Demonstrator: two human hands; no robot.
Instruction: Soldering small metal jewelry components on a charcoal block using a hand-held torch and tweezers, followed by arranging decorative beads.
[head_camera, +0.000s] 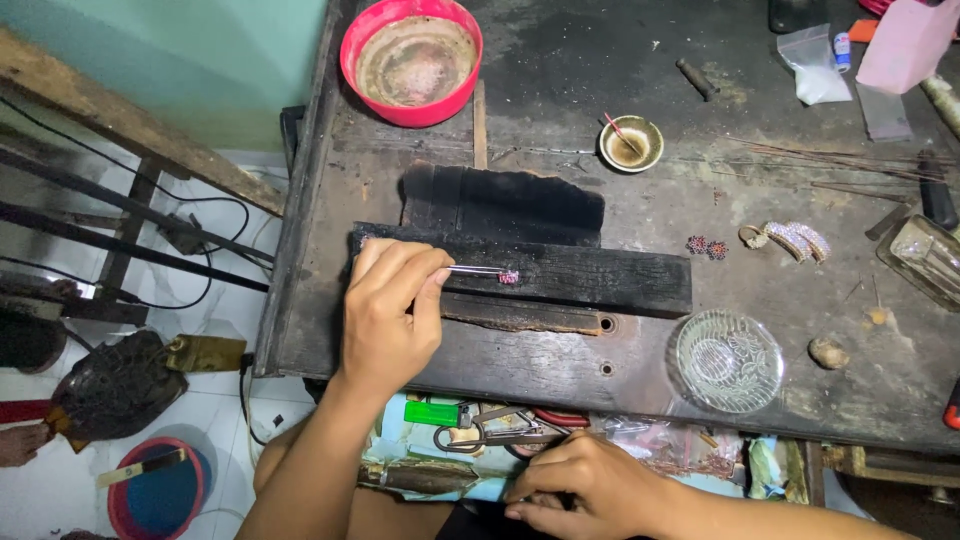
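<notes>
Far left, off the bench: a blue-lined tub with a red rim (155, 490) on the white floor, black cables above it. Top left of the bench, a red bowl (411, 60) with brownish residue inside.

Left hand (388, 315) rests over the charred wooden block (560, 272), fingers pinched narrow around thin metal tweezers (478, 270). Tweezers point right, away from the fingertips; their tip holds a small pink-red jewel piece (509, 277) just above or on the block's top face, can't tell if touching. Piece sits clear of the fingers, at the far end of the tweezers.

Below the bench edge, an open drawer holds a green lighter (432, 413) and scissors-like pliers (495, 432). Right hand (590, 488) is low in front of the drawer, fingers curled down and closed; what it grips, if anything, can't be seen.

Centre top: small brass cup (631, 144) with a red-tipped stick in it. Right of the block: two small dark-red flower-shaped pieces (706, 247), then a sparkly stone-set ring-like piece (793, 240). Lower right, a clear patterned glass dish (729, 361) and a small beige stone-like lump (828, 353) beside it. Top right, a small plastic zip bag (815, 65).
</notes>
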